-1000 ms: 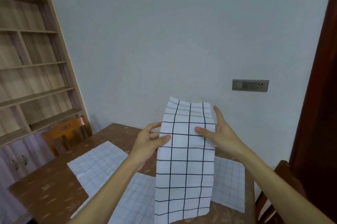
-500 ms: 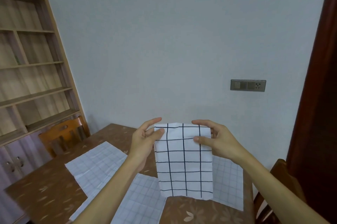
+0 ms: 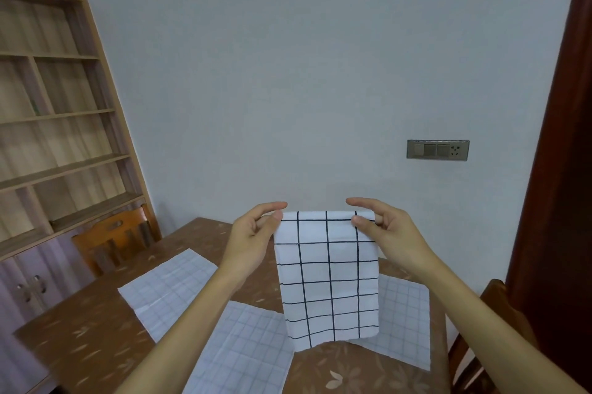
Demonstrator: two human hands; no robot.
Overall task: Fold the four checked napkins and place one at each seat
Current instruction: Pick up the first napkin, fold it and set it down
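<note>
Centre frame: left hand (image 3: 253, 233) and right hand (image 3: 386, 228) pinch the folded checked napkin's (image 3: 328, 278) top corners — hanging it straight, evidently to align edges.

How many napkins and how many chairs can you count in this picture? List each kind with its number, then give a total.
Napkins: 4, one held up and three flat on the table
Chairs: 2, one at the far left, one at the right edge
Total: 6

pale wall (image 3: 288, 73) (switch plate (image 3: 438, 150)) | wooden shelves (image 3: 57, 124) | chair (image 3: 115, 239)
</note>
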